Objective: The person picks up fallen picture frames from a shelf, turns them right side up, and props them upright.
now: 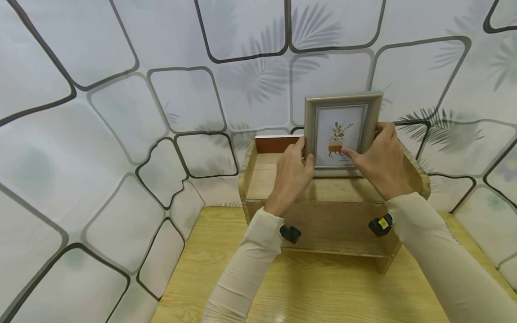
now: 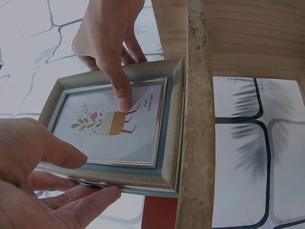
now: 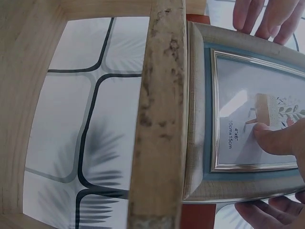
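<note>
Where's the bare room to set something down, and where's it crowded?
Bare table shows in front of the shelf, between the left sleeve and right sleeve, and leftward, between wall and left sleeve. The shelf's top is bare left of the left hand. It's crowded around the frame, between that hand and the right hand.

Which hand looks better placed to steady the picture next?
Probably the right hand: its thumb presses the front of the picture frame, with fingers at the side. The left hand mainly touches the opposite edge.

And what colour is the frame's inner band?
The band is greyish blue, clearest in the right wrist view.
</note>
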Tool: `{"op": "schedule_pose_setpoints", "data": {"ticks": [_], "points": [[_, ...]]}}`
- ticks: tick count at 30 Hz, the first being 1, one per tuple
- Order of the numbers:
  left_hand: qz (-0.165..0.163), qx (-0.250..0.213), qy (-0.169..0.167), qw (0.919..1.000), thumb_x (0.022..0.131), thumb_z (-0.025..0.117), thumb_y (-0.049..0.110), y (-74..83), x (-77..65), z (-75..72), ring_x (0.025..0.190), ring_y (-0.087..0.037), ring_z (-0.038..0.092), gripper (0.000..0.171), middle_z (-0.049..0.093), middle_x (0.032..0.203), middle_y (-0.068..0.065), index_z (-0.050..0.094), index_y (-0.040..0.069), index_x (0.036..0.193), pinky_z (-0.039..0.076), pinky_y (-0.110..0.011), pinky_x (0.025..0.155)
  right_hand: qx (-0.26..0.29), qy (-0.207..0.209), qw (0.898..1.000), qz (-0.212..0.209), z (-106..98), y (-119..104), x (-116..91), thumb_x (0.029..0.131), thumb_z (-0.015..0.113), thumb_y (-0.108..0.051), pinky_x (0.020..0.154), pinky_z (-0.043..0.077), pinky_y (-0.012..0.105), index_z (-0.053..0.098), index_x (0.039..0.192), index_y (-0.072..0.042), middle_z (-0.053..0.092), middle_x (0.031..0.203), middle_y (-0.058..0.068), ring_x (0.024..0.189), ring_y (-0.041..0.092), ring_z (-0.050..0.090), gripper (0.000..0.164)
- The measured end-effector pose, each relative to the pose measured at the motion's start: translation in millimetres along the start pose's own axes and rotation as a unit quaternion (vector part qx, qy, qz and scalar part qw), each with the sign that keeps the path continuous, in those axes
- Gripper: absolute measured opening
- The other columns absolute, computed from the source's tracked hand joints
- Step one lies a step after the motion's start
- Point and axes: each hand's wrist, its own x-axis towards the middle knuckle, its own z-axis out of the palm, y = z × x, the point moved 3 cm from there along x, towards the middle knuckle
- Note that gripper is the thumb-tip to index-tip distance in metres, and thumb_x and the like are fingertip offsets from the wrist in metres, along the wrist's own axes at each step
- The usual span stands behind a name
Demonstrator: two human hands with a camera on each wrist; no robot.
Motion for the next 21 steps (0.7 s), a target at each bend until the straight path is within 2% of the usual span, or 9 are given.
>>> {"op": "schedule_pose_setpoints", "data": {"ticks": [6,15,21], "points": [[-0.007,0.0,-0.003,1.0,0.1,0.06,0.011,-0.9,0.1,0.6,0.097,-0.024,0.066,0.05,0.069,0.113,-0.016,0.049,-0.004,0.146,0.053,-0.038,0.082,0.004,0.003,1.0,-0.006,1.0,1.9,-0.4,0.077,0.09,-0.029,0.087,0.044,0.062,0.037,0.131,0.012,0.05,0.117,0.032,0.103,0.05,0.053,0.086],[0.004,0.021,0.001,0.9998,0.1,0.06,0.01,-1.8,0.3,0.2,0.099,-0.023,0.068,0.045,0.071,0.113,-0.014,0.054,-0.002,0.143,0.054,-0.038,0.081,0.006,0.005,1.0,-0.006,2.5,3.4,-1.5,0.078,0.089,-0.029,0.086,0.044,0.061,0.037,0.132,0.011,0.05,0.117,0.031,0.101,0.047,0.054,0.085],[-0.018,-0.019,0.019,0.9995,0.101,0.063,0.012,-5.8,2.6,-1.8,0.101,-0.018,0.072,0.041,0.072,0.119,-0.011,0.058,0.001,0.14,0.055,-0.036,0.089,0.0,0.003,1.0,-0.003,3.3,3.4,-2.6,0.079,0.088,-0.03,0.084,0.044,0.06,0.036,0.133,0.01,0.05,0.118,0.031,0.1,0.047,0.053,0.086]]}}
